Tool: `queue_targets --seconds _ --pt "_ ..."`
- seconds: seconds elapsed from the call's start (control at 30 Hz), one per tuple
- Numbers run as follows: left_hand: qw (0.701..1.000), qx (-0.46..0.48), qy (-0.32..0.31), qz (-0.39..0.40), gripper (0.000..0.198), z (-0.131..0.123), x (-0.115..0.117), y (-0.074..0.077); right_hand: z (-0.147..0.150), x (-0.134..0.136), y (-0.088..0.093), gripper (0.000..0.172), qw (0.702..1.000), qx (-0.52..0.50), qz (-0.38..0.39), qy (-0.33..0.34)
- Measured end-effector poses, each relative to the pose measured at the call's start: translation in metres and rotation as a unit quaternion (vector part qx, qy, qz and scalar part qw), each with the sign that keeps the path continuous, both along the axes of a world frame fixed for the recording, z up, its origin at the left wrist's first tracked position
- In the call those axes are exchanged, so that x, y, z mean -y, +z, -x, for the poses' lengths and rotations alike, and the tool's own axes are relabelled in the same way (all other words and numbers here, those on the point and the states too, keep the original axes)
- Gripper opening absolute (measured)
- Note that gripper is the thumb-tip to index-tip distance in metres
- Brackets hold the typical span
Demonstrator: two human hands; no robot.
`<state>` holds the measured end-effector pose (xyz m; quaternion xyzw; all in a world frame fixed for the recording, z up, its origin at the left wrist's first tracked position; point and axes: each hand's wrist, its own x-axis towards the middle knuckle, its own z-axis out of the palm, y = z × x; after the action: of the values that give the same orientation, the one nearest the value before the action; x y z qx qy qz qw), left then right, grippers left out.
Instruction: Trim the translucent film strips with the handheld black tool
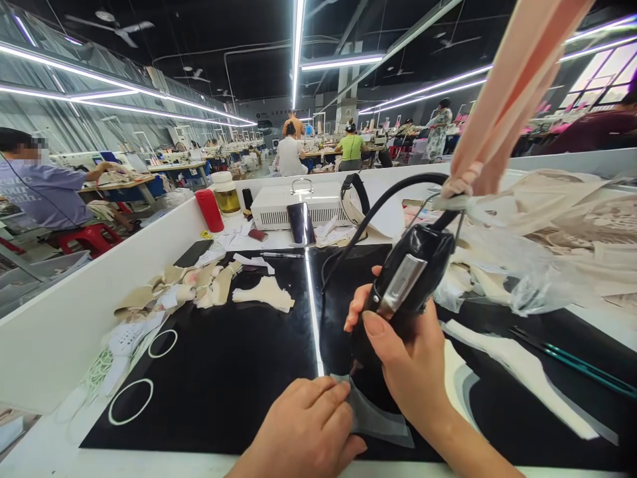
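1. While pinned under the left hand (303, 428), lies flat at the near edge of the black mat (223, 385) as a thin grey translucent piece (378, 421): see-through, smooth, curved along its upper side, tapering to a point at the right.
2. Presses down with the left hand's fingers bent, knuckles up, tips on the piece's left end; no grasp, only flat pressure.
3. Wraps the right hand (408, 372) tightly round a black tool (405, 285), thumb laid along its side, fingers closed behind.
4. Shows on the black tool a glossy bulbous body, a silver plate on its face, and a black cable (378, 206) arching up from its top end.
5. Meets the grey translucent piece with the tool's lower tip, just beside the left fingertips.
6. Elsewhere on the mat: cream fabric cut-outs (213, 285) at the far left, two white rings (132, 401) near the left edge, a white strip (517, 372) to the right, a teal-handled tool (572, 362) beyond it.
7. Behind: a red bottle (210, 210), a white box (279, 206), a clear plastic bag (522, 272) right of the tool, a peach strap (507, 86) hanging from above.
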<state>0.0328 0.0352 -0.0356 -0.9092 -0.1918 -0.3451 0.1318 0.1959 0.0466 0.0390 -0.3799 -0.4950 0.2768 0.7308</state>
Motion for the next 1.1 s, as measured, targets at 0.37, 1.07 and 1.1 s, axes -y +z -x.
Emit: queue_targets --seconds 0.37,1.07,1.1 --pt "1.0 -0.006 -0.003 0.006 0.047 0.0 -0.001 0.0 0.002 0.0 0.001 0.026 0.998 0.028 0.016 -0.047" --pt "1.0 -0.001 -0.01 0.019 0.038 -0.001 0.0 0.001 0.012 -0.001 -0.002 0.035 0.998 -0.046 0.022 0.024" --pt "1.0 0.001 -0.009 0.017 0.038 -0.001 0.0 0.001 0.012 -0.001 -0.002 0.035 0.998 -0.045 0.026 0.025"
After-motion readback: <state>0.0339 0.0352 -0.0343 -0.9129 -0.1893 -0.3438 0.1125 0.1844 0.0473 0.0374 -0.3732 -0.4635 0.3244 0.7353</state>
